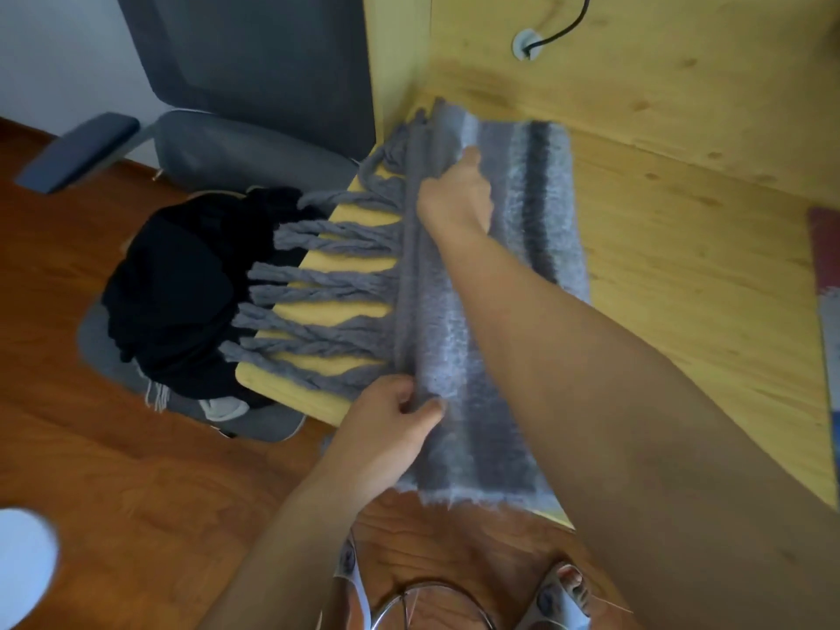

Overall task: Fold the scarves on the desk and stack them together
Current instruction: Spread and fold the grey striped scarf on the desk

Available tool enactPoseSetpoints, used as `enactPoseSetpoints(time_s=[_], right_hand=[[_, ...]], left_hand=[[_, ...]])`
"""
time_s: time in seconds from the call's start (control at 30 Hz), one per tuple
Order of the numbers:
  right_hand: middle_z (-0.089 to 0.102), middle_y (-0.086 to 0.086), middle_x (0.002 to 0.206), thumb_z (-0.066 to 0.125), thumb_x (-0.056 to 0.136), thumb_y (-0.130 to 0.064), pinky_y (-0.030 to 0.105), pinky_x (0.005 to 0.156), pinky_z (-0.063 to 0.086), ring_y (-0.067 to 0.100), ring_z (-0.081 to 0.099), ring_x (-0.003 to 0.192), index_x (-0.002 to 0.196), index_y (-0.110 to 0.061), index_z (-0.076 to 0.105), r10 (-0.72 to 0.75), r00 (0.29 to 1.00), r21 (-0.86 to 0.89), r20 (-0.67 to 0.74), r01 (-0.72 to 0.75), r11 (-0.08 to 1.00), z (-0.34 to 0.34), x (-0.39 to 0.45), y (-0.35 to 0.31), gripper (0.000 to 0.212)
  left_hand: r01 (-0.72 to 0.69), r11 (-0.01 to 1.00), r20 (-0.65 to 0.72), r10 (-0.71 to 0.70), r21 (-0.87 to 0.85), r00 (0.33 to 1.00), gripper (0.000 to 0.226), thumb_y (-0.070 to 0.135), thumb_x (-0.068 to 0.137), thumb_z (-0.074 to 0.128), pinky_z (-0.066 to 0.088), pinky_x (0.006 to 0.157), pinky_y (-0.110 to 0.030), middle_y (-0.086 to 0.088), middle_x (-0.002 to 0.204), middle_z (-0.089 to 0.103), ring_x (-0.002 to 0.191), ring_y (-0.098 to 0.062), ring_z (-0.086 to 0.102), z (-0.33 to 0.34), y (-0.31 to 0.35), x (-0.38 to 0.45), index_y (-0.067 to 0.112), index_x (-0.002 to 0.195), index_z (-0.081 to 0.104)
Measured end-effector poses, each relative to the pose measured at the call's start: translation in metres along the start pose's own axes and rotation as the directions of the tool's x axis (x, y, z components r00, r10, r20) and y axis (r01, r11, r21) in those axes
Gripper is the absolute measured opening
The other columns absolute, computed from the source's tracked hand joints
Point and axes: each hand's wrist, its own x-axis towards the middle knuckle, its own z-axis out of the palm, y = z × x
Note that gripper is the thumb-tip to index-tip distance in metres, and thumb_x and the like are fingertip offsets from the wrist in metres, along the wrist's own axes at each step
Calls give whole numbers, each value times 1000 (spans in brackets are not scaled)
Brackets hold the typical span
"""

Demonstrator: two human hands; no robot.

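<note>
Fuzzy grey wool, banded in pale and charcoal stripes, makes up the scarf [509, 266] lying folded in a long strip along the left end of the pine desk [682, 266]. Its near edge overhangs the desk's front edge with a wispy pale hem. Thick twisted yarn tassels [318, 284] fan out from the scarf's left side, crossing the desk's rounded corner and drooping past its left edge. The left hand [391, 425] pinches a raised lengthwise ridge of the scarf near the desk's front edge, thumb on one side and curled fingers on the other. The right hand [459, 193] grips the same ridge farther back on the desk, fingers closed around bunched fabric. Left of the desk, a grey upholstered chair [236, 147] holds a crumpled black garment [182, 288]. A red-edged patterned cloth [825, 275] lies at the desk's right end.
</note>
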Motion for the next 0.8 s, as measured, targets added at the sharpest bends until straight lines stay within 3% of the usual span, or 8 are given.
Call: enactPoseSetpoints(time_s=[0.07,0.13,0.23,0.33,0.4,0.53,0.7,0.8], right_hand=[[66,7,117,55,97,-24,33,75,49,29,67,105,141,-14,50,-47,993,141,110,32,989,2,-2,11,45],[70,1,103,56,95,-21,43,82,57,25,71,94,128,-14,63,-167,986,225,-26,169,960,-19,-2,31,34],[58,8,132,61,92,-30,39,100,46,27,57,118,136,-14,55,-216,950,-78,-225,203,976,-70,5,82,47],[51,9,138,76,80,-46,44,100,50,29,56,119,147,-18,37,114,992,-17,54,-113,993,-95,1,128,82],[59,5,128,80,82,-29,43,92,54,27,63,107,143,-19,39,190,972,207,140,-216,954,-97,0,141,75],[63,7,117,78,79,-11,47,90,57,29,64,100,123,-18,47,392,916,466,-88,-310,829,-139,-26,184,54],[49,10,135,78,83,-29,46,103,47,33,52,122,146,-16,35,530,803,440,-272,-386,811,-196,-135,262,77],[29,18,150,65,91,-24,49,109,29,38,32,129,156,-14,24,253,800,-31,-543,-321,947,-228,-135,280,77]], left_hand=[[59,993,-57,-65,-98,996,37,29,98,56,45,65,-33,9,61,61,59,-12,60,-3,-5,1,27,61,60],[121,977,-76,-136,-173,988,31,28,85,56,33,64,-39,-4,60,42,58,-21,46,-6,-9,4,14,62,40],[111,983,-76,-123,-146,990,28,29,72,57,29,65,-44,-6,66,35,60,-22,39,-11,-11,5,13,71,33],[131,981,-45,-139,-140,989,32,37,60,57,30,65,-45,-7,67,40,62,-25,44,-8,-13,8,12,72,40],[156,978,-54,-164,-137,985,26,33,59,56,33,64,-43,-7,63,46,60,-26,50,-4,-11,9,11,69,48],[55,986,-169,-28,156,985,30,24,81,59,28,56,-35,-7,55,40,52,-24,42,7,16,17,9,63,40],[-91,671,-78,218,736,973,20,24,99,54,37,52,-34,-6,79,61,70,-21,58,33,64,61,15,82,55],[-75,444,-53,270,893,961,26,36,103,43,49,72,-38,-7,105,60,94,-25,56,50,56,69,17,108,59]])
